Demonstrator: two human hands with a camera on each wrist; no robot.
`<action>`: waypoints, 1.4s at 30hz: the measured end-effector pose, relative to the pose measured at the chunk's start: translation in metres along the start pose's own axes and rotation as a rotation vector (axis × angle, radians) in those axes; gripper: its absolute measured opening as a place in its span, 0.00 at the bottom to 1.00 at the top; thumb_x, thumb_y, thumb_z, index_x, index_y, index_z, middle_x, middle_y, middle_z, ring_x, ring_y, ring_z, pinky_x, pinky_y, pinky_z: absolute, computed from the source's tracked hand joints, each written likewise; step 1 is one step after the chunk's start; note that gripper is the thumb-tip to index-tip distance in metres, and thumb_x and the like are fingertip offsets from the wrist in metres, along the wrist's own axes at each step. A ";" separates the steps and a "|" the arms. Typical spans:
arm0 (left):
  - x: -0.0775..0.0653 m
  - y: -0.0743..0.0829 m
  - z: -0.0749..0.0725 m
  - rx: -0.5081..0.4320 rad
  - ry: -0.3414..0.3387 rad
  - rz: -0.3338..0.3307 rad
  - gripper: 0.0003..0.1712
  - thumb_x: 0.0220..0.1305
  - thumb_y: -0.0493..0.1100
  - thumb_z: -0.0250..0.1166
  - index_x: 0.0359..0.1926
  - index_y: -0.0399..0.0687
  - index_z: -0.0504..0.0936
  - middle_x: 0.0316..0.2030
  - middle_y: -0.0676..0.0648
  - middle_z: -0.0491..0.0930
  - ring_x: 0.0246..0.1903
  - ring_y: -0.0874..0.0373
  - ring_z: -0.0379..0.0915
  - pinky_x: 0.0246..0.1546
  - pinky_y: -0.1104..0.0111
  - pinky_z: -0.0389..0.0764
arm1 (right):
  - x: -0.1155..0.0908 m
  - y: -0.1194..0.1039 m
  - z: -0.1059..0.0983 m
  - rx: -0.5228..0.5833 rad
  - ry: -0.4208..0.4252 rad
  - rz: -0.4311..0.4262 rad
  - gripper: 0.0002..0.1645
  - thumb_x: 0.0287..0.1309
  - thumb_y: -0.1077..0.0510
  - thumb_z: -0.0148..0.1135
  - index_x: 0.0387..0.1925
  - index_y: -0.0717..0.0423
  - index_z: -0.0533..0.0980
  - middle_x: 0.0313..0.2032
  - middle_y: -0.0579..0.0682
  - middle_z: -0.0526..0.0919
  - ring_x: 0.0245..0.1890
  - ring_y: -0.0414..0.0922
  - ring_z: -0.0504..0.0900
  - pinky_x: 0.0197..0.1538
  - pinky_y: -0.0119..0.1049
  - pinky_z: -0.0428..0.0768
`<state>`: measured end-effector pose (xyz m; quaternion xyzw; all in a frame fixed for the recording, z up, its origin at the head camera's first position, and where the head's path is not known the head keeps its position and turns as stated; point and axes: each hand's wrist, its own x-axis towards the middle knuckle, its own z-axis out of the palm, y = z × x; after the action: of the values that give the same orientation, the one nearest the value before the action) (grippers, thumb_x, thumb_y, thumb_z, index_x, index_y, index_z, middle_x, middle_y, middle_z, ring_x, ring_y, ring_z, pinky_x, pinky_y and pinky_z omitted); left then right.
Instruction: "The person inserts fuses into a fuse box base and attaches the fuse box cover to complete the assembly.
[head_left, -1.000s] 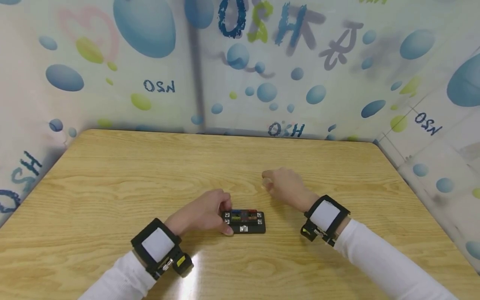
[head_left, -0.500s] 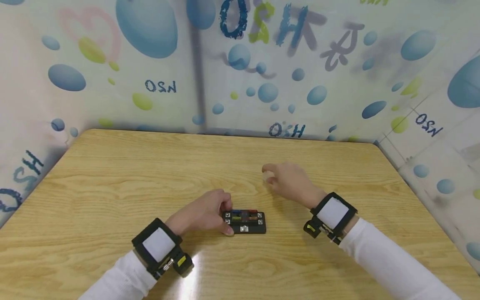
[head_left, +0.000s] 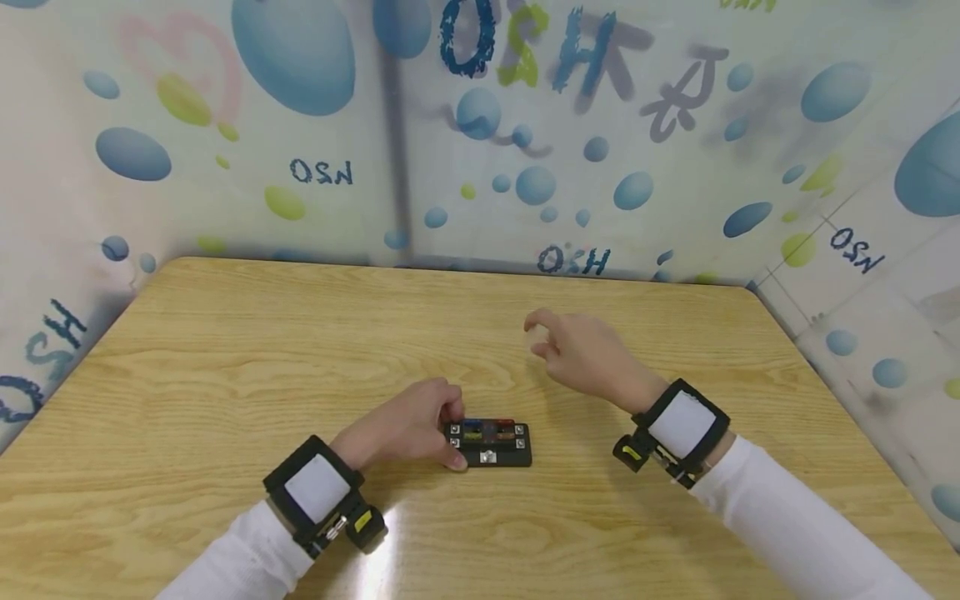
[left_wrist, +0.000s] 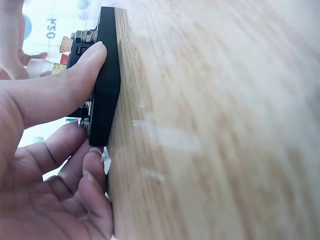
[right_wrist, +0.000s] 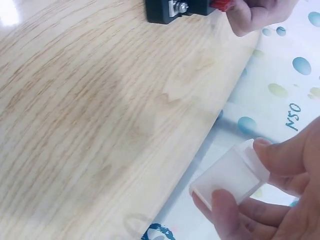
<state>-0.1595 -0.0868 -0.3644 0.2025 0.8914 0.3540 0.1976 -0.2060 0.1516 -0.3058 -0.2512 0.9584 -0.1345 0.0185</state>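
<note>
A black fuse block [head_left: 491,450] lies on the wooden table, small blue, red, yellow and orange blade fuses [left_wrist: 64,59] plugged into its top and metal screw terminals [right_wrist: 180,7] along it. My left hand [head_left: 408,423] grips the block's left end, thumb on the near side and fingers around the end. Beyond the block to the right, my right hand [head_left: 588,354] is raised over the table. It pinches a small translucent box-shaped plastic cover [right_wrist: 227,177] between thumb and fingers. In the head view this cover is mostly hidden by the hand.
The wood-grain table [head_left: 262,333] reaches back to a wall sheet [head_left: 480,183] printed with blue and green bubbles. Both wrists wear black straps with camera mounts [head_left: 363,525]. A light glare lies on the table near the left wrist.
My right hand has moved a little up and away from the fuse block, its fingers spreading somewhat around the cover. The left hand and the block have stayed in place.
</note>
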 end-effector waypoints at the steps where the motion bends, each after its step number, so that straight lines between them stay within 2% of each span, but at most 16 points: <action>1: 0.000 0.000 0.000 0.000 0.000 0.002 0.22 0.39 0.42 0.81 0.33 0.48 0.77 0.34 0.49 0.75 0.34 0.56 0.69 0.37 0.66 0.72 | 0.000 -0.001 -0.001 0.003 0.009 -0.005 0.17 0.66 0.59 0.57 0.56 0.56 0.75 0.20 0.47 0.81 0.13 0.39 0.65 0.20 0.31 0.59; 7: 0.000 0.000 -0.001 -0.007 -0.003 0.004 0.22 0.39 0.42 0.81 0.33 0.48 0.77 0.34 0.49 0.75 0.34 0.57 0.70 0.37 0.66 0.72 | -0.003 -0.010 -0.007 0.009 0.049 -0.051 0.16 0.65 0.60 0.58 0.54 0.54 0.77 0.34 0.52 0.88 0.19 0.38 0.74 0.22 0.32 0.65; 14: 0.000 0.000 -0.001 -0.019 -0.016 -0.009 0.21 0.40 0.42 0.81 0.33 0.48 0.77 0.33 0.49 0.76 0.34 0.57 0.70 0.36 0.66 0.72 | -0.005 -0.020 -0.011 0.010 0.062 -0.146 0.16 0.65 0.60 0.60 0.53 0.53 0.77 0.36 0.51 0.88 0.26 0.39 0.82 0.26 0.31 0.72; 17: 0.001 0.001 -0.001 -0.004 -0.010 -0.020 0.22 0.40 0.42 0.81 0.33 0.48 0.77 0.33 0.49 0.75 0.34 0.57 0.69 0.36 0.66 0.71 | -0.006 -0.023 -0.010 -0.003 0.071 -0.208 0.15 0.65 0.60 0.60 0.53 0.52 0.77 0.34 0.49 0.87 0.27 0.39 0.83 0.26 0.30 0.71; 21: 0.001 0.000 0.000 0.016 -0.002 -0.007 0.22 0.39 0.43 0.81 0.32 0.48 0.77 0.33 0.49 0.75 0.34 0.57 0.69 0.36 0.66 0.71 | -0.007 -0.025 -0.007 -0.029 0.079 -0.277 0.15 0.64 0.60 0.61 0.52 0.50 0.78 0.31 0.47 0.84 0.24 0.37 0.77 0.25 0.29 0.68; 26: 0.002 -0.001 -0.001 0.023 -0.001 -0.003 0.22 0.39 0.43 0.81 0.32 0.48 0.77 0.32 0.49 0.75 0.33 0.57 0.69 0.36 0.66 0.71 | -0.010 -0.029 -0.005 -0.058 0.073 -0.362 0.16 0.64 0.59 0.62 0.53 0.48 0.78 0.36 0.47 0.85 0.22 0.36 0.73 0.27 0.28 0.70; 30: 0.002 -0.001 0.000 0.034 0.002 0.006 0.22 0.38 0.43 0.81 0.31 0.49 0.77 0.32 0.50 0.74 0.33 0.57 0.69 0.36 0.67 0.71 | -0.012 -0.034 -0.004 -0.070 0.070 -0.442 0.15 0.63 0.59 0.63 0.52 0.47 0.78 0.38 0.48 0.86 0.24 0.37 0.75 0.29 0.27 0.73; 37: 0.002 -0.001 -0.001 0.020 -0.009 0.004 0.21 0.39 0.42 0.81 0.31 0.48 0.77 0.32 0.49 0.75 0.32 0.57 0.69 0.35 0.67 0.71 | -0.013 -0.042 0.001 -0.074 0.041 -0.502 0.16 0.63 0.58 0.63 0.52 0.47 0.78 0.39 0.47 0.86 0.28 0.38 0.79 0.33 0.29 0.78; 42: 0.003 -0.002 0.000 0.015 0.001 0.013 0.21 0.37 0.41 0.81 0.31 0.48 0.77 0.32 0.49 0.74 0.32 0.57 0.68 0.36 0.67 0.70 | -0.014 -0.045 0.005 -0.084 -0.008 -0.540 0.17 0.61 0.58 0.65 0.52 0.47 0.79 0.36 0.47 0.85 0.27 0.38 0.78 0.33 0.29 0.77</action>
<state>-0.1624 -0.0871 -0.3661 0.2097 0.8928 0.3486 0.1933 -0.1716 0.1198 -0.2990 -0.4988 0.8613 -0.0936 -0.0245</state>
